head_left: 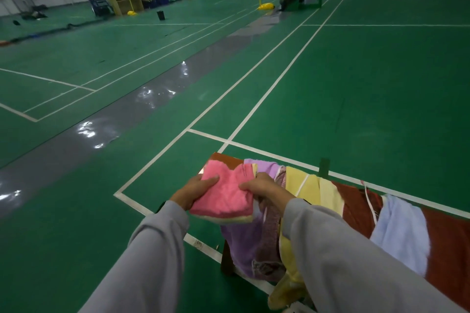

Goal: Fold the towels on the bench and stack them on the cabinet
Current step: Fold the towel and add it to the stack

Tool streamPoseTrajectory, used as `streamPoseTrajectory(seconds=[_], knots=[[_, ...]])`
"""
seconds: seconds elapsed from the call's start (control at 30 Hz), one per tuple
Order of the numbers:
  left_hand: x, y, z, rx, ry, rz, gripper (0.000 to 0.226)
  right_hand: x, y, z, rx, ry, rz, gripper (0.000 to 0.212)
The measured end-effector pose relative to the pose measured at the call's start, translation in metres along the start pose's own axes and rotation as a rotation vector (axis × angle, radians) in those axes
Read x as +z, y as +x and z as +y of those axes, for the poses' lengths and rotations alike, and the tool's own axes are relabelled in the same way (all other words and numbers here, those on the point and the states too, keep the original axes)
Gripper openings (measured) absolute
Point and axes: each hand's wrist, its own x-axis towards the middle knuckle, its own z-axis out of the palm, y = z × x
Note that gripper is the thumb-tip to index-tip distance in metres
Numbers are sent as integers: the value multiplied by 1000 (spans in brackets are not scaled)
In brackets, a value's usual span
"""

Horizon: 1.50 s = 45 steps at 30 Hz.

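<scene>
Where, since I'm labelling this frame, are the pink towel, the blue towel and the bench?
pink towel (pixel 223 194), head view, its folded top.
blue towel (pixel 401 231), head view, its draped middle.
bench (pixel 225 160), head view, bare far corner.

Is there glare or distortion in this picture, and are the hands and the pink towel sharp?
Head view: white glare patches lie on the grey floor strip; the grey sleeves loom large at the bottom edge, a wide-angle effect; the far hall is dim and soft; the pink towel, gripped by the left hand and right hand, is fairly sharp.
</scene>
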Motion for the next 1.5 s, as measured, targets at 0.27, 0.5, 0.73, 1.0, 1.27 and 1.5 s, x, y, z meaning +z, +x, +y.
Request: streamPoseTrajectory(seconds=[0.27, 0.5, 0.73, 1.0, 1.27, 1.5], knots=[[-35, 79, 44, 306, 528, 344, 48, 20, 89, -41, 6, 147, 109, 34], [-9, 148, -6, 278, 1119, 311, 64, 46, 111, -43, -502, -615, 443, 60], [-34, 186, -28, 419, 1189, 286, 67, 81, 157, -14, -399, -788, 250, 71], [-14, 159, -26, 250, 1274, 385, 63, 76, 157, 1, -412, -806, 247, 74], [30, 110, 26, 297, 1581, 417, 53, 48, 114, -12, -538, -932, 192, 87], [93, 76, 33, 461, 1340, 227, 28, 2, 51, 10, -458, -953, 182, 69]])
